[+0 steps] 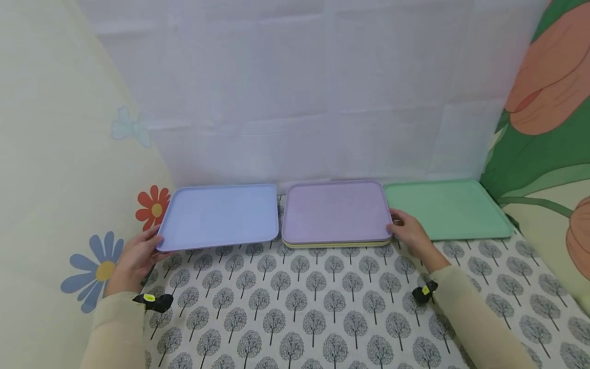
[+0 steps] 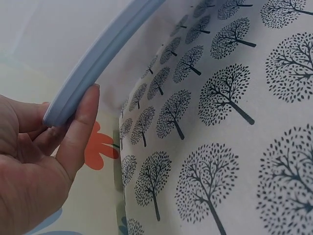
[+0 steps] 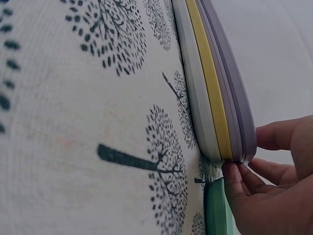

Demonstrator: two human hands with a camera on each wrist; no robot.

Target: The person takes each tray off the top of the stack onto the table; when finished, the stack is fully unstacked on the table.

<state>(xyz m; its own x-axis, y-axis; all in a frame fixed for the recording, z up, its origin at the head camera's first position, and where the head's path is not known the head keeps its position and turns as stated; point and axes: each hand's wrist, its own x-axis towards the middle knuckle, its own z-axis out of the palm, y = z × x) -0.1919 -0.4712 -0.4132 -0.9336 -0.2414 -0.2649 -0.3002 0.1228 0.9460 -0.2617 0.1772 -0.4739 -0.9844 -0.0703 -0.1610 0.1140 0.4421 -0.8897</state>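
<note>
A light blue tray [image 1: 221, 215] is at the left in the head view, its near edge lifted off the cloth. My left hand [image 1: 135, 256] grips its near left corner, thumb on one face and fingers on the other, as the left wrist view also shows. In the middle lies a purple tray [image 1: 336, 212] on top of a stack. Beneath it are a yellow tray [image 3: 211, 83] and a whitish tray [image 3: 193, 93]. My right hand [image 1: 410, 233] pinches the purple tray's right edge near the front corner; its fingertips touch the stack's side.
A green tray [image 1: 447, 210] lies flat to the right of the stack, close behind my right hand. The table wears a tree-print cloth [image 1: 295, 323]. A white sheet [image 1: 295, 92] hangs behind the trays, and flower-patterned walls [image 1: 41, 169] stand at both sides.
</note>
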